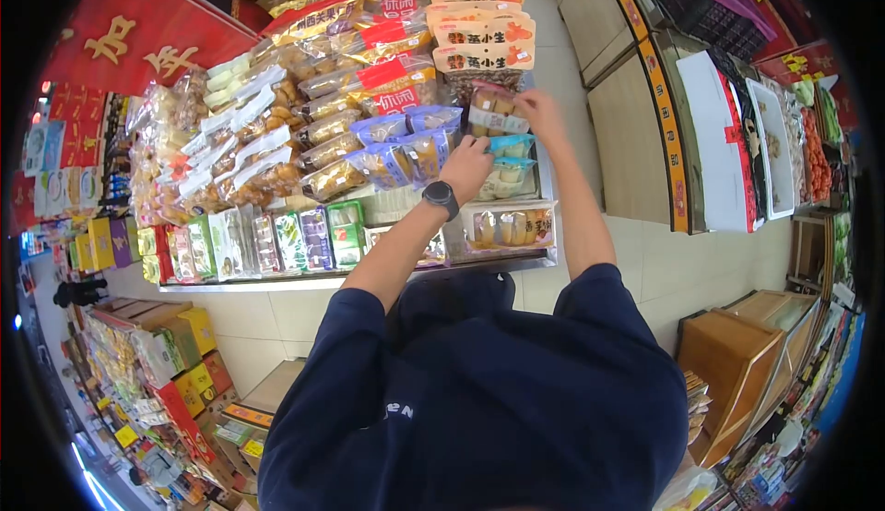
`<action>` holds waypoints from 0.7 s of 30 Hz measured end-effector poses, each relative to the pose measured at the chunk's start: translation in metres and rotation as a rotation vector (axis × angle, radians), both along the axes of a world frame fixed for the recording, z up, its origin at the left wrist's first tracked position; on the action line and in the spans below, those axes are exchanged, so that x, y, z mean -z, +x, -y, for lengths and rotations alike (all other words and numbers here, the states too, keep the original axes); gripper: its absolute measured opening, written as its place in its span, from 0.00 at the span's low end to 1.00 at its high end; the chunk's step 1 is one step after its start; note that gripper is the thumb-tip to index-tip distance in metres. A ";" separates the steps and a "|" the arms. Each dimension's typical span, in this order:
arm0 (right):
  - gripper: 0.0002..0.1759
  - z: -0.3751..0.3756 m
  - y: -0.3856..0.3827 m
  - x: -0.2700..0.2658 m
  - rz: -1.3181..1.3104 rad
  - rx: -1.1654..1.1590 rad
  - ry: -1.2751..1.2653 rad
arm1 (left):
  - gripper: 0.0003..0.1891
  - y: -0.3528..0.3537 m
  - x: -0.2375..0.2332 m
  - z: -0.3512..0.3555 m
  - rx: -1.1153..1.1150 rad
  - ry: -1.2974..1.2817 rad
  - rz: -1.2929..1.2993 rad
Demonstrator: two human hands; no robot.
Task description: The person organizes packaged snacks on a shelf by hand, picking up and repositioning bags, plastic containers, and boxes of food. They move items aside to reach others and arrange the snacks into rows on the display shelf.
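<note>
Head view: both hands at the pink-topped packet and its neighbours

Landmark: pink-topped packet (499,112), located on the display stand (527,263), toward its right side.

Right hand (542,112): at the right edge of the landmark; fingertips appear to pinch that edge.

Left hand (468,166): just below and left of the landmark, fingers curled, beside the teal-topped packets (509,177). Fingertips partly hidden; cannot tell whether they grip anything. Black watch (441,199) on this wrist.

Surroundings, relative to the landmark:
- Above: orange-topped bags (482,57), stacked in an overlapping column.
- Left: purple packets (392,159), grouped together.
- Directly below: teal-topped packets.
- Further below, near the stand's front edge: clear pack with dark lettering (509,229), lying flat.
</note>
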State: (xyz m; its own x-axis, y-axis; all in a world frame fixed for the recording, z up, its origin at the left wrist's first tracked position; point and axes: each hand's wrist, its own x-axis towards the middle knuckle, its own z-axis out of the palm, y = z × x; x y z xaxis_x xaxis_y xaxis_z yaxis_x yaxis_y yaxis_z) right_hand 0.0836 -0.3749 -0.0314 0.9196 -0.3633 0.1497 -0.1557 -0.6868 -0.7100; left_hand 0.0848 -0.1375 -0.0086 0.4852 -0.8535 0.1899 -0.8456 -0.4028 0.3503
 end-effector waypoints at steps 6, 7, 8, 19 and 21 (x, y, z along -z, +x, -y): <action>0.10 0.008 -0.058 -0.141 0.353 0.194 0.156 | 0.05 0.017 0.000 0.007 -0.005 -0.091 -0.032; 0.09 0.008 -0.071 -0.154 0.374 0.214 0.166 | 0.05 0.021 -0.005 0.010 -0.020 -0.103 -0.056; 0.09 0.009 -0.085 -0.163 0.399 0.228 0.216 | 0.05 0.024 -0.009 0.013 -0.035 -0.115 -0.082; 0.08 -0.057 -0.163 -0.113 0.118 -0.086 0.521 | 0.06 0.065 0.008 0.022 0.083 -0.173 -0.145; 0.08 -0.080 -0.152 -0.103 0.077 -0.136 0.417 | 0.07 0.083 0.007 0.019 0.153 -0.083 -0.167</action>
